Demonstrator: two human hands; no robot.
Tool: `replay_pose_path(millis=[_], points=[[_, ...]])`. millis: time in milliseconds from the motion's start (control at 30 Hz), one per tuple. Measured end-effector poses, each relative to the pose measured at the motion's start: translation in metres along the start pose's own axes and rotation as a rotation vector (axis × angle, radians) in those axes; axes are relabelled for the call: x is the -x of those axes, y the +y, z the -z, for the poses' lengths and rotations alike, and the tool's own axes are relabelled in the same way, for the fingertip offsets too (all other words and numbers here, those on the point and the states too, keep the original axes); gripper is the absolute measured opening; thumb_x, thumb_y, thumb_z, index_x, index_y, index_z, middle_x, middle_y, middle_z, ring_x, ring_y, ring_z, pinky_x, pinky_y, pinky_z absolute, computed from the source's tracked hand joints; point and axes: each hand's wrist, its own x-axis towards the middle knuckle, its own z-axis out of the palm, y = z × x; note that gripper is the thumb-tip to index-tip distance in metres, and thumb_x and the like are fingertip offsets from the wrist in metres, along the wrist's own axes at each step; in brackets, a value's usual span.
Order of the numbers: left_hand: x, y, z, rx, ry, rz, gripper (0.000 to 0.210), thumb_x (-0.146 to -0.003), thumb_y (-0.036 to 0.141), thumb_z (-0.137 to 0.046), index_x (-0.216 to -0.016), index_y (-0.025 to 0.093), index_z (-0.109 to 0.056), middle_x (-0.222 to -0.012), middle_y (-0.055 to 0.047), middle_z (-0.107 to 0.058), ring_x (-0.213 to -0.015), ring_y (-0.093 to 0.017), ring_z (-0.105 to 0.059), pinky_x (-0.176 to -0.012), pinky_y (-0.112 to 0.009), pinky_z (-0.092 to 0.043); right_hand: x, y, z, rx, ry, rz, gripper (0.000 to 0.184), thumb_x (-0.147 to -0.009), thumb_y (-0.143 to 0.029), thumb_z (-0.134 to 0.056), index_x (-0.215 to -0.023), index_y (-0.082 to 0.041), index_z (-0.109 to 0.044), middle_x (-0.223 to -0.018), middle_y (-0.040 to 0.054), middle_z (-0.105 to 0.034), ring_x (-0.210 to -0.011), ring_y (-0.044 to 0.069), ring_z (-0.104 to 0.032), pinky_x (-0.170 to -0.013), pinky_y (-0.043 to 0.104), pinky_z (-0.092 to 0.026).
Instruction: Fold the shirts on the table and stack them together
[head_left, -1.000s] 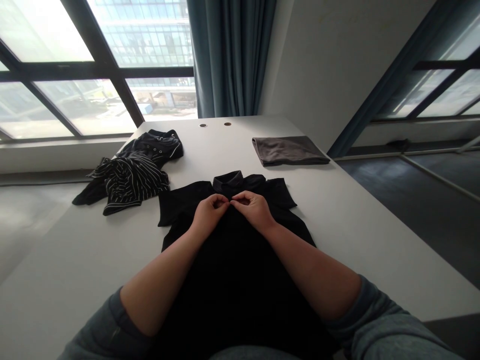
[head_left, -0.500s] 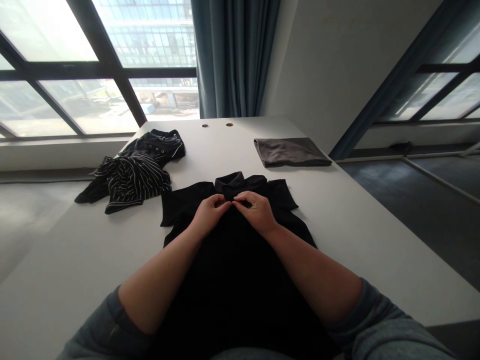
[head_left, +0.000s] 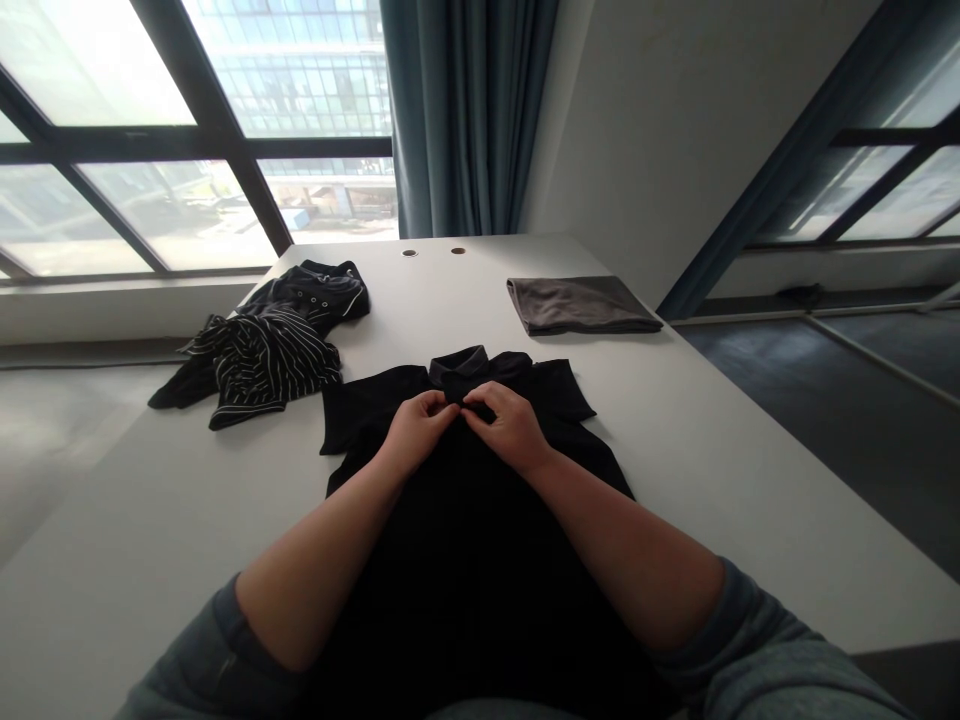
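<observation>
A black short-sleeved polo shirt (head_left: 480,540) lies spread out on the white table (head_left: 750,480), its collar (head_left: 459,366) at the far end and both sleeves out to the sides. Just below the collar, my left hand (head_left: 420,425) pinches the front of the shirt between thumb and fingers. My right hand (head_left: 510,425) pinches the cloth right beside it, the fingertips of both hands nearly touching. Whether a button sits between the fingertips is too dark and small to tell.
At the left edge of the table lie a crumpled black-and-white striped garment (head_left: 274,360) and a dark garment with eyelets (head_left: 322,295). A folded grey-brown cloth (head_left: 581,305) rests at the far right. Two cable holes (head_left: 458,251) are near the back edge.
Both hands stay at the shirt front below the collar. The right fingertips have shifted very slightly left; the garments lie as before.
</observation>
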Motion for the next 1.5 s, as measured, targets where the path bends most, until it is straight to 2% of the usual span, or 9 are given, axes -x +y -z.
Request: replay_pose_path(millis=[167, 400, 733, 933, 1300, 1500], points=[[-0.001, -0.002, 0.0, -0.05, 0.018, -0.07, 0.028, -0.082, 0.045, -0.072, -0.089, 0.019, -0.072, -0.077, 0.0, -0.069, -0.07, -0.016, -0.059, -0.064, -0.026, -0.044, 0.0, 0.0, -0.002, -0.034, 0.012, -0.108, 0.007, -0.089, -0.026, -0.072, -0.095, -0.024, -0.074, -0.09, 0.0053, -0.074, -0.08, 0.022, -0.069, -0.079, 0.036, -0.059], [-0.001, 0.004, 0.005, -0.24, 0.037, -0.139, 0.02, -0.083, 0.041, -0.071, -0.081, 0.021, -0.068, -0.07, 0.003, -0.063, -0.067, -0.015, -0.055, -0.062, -0.027, -0.039, -0.001, 0.0, 0.001, -0.086, -0.01, -0.124, 0.006, -0.09, -0.028, -0.07, -0.093, -0.023, -0.073, -0.09, 0.0054, -0.074, -0.079, 0.022, -0.068, -0.074, 0.035, -0.057], [-0.003, 0.002, 0.006, -0.201, 0.01, -0.148, 0.02, -0.085, 0.041, -0.069, -0.082, 0.021, -0.067, -0.073, 0.003, -0.064, -0.069, -0.015, -0.057, -0.066, -0.028, -0.042, -0.003, 0.003, 0.001, -0.172, -0.05, -0.198, 0.011, -0.089, -0.032, -0.069, -0.093, -0.022, -0.071, -0.091, 0.0045, -0.073, -0.08, 0.021, -0.066, -0.076, 0.034, -0.055], [-0.004, -0.003, 0.005, -0.133, 0.034, -0.129, 0.02, -0.082, 0.039, -0.072, -0.087, 0.021, -0.067, -0.075, 0.002, -0.066, -0.068, -0.015, -0.058, -0.064, -0.027, -0.043, -0.004, 0.004, 0.004, -0.235, -0.109, -0.26, 0.016, -0.09, -0.036, -0.069, -0.097, -0.021, -0.072, -0.092, 0.0035, -0.074, -0.08, 0.02, -0.066, -0.075, 0.033, -0.053], [-0.003, 0.004, 0.012, -0.004, -0.158, -0.048, 0.031, -0.084, 0.048, -0.074, -0.079, 0.019, -0.063, -0.076, 0.0, -0.071, -0.064, -0.012, -0.055, -0.062, -0.025, -0.039, -0.003, 0.006, 0.006, -0.325, -0.171, -0.265, 0.02, -0.092, -0.038, -0.068, -0.101, -0.02, -0.069, -0.095, 0.0033, -0.072, -0.081, 0.019, -0.064, -0.076, 0.033, -0.052], [-0.003, 0.004, 0.013, -0.043, -0.151, -0.009, 0.03, -0.081, 0.046, -0.076, -0.076, 0.02, -0.062, -0.075, -0.001, -0.073, -0.062, -0.013, -0.056, -0.061, -0.026, -0.038, -0.002, 0.008, 0.005, -0.339, -0.181, -0.269, 0.02, -0.092, -0.037, -0.069, -0.101, -0.02, -0.07, -0.097, 0.0039, -0.073, -0.084, 0.019, -0.066, -0.079, 0.034, -0.053]])
